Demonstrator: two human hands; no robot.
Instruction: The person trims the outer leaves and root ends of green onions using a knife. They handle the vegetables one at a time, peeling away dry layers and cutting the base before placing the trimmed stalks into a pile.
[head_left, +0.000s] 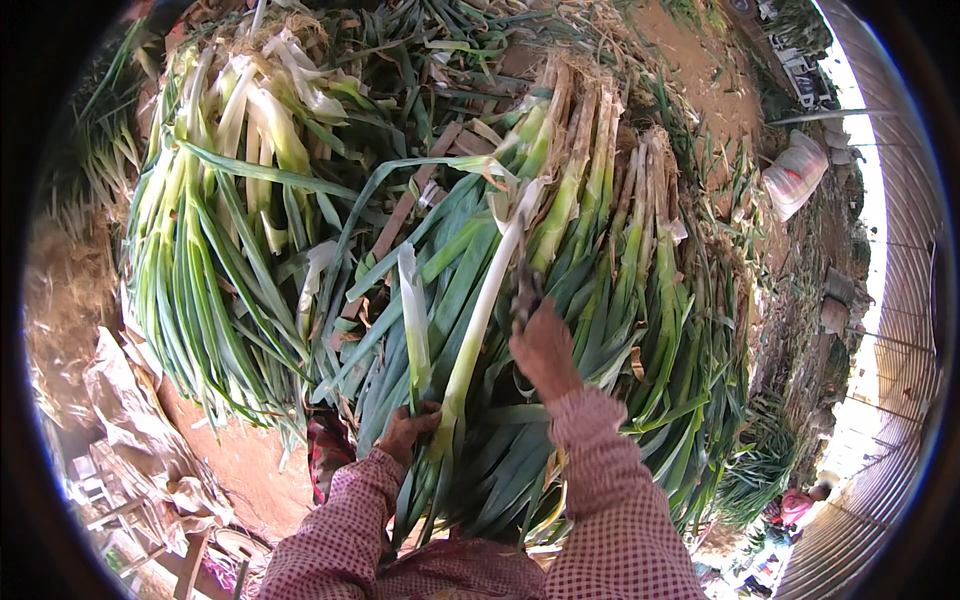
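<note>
A leek-like green onion (480, 307) with a peeled white shank lies slantwise before me, its root end away from me. My left hand (411, 432) closes around its green lower part, close to my body. Beside that shank a loosened pale outer sheath (414, 315) sticks up from the same hand. My right hand (546, 351) is shut on a dark tool (526, 291), blurred and perhaps a knife, just right of the white shank. Under both hands spreads a heap of unpeeled green onions (592, 187), their dry brown roots pointing away.
At left lies a pile of paler, cleaned green onions (225, 195). A wooden slat (409, 210) runs between the piles. Crumpled sheeting (142, 420) lies at lower left. A stuffed sack (796, 174) stands far right, and another person (796, 506) is at lower right.
</note>
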